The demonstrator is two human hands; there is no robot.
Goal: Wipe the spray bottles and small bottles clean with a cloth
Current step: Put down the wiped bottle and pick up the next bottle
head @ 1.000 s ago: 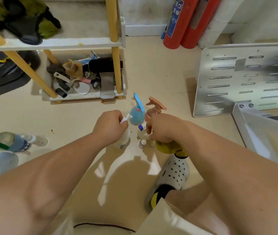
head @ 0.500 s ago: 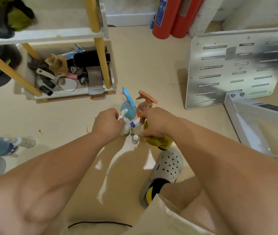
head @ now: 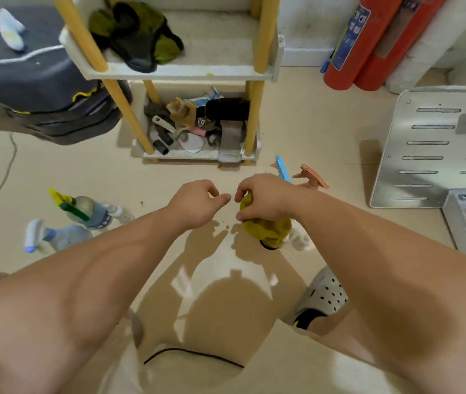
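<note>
- I'm looking down at a beige floor (head: 297,120), with a yellow-posted shelf (head: 180,73) ahead, two red extinguishers (head: 351,44) against the wall and a slotted metal plate (head: 430,149) on the right.
- The view now sits higher than a second ago: the upper shelf board and the dark bag (head: 35,89) to the left fill much more of the picture.
- My left hand (head: 197,204) had been gripping a white sprayer. Now it holds nothing, with its fingers loosely curled and the thumb near the forefinger, and it hangs above bare floor.
- My right hand (head: 263,199) still grips the yellow cloth (head: 266,227), fingers bunched round its top. The cloth hangs down to the floor just beside the left hand.
- A dark rim shows under the cloth's lower edge. I cannot tell what it is.
- The blue sprayer (head: 282,166) and orange sprayer (head: 312,174) stand just behind the right hand, as before.
- A small bottle (head: 300,240) stands touching the cloth's right side.
- Far left, a green-trigger bottle (head: 84,209) and a pale bottle (head: 53,237) lie on their sides, well apart from both hands.
- A perforated shoe (head: 322,297) sits under the right forearm.
</note>
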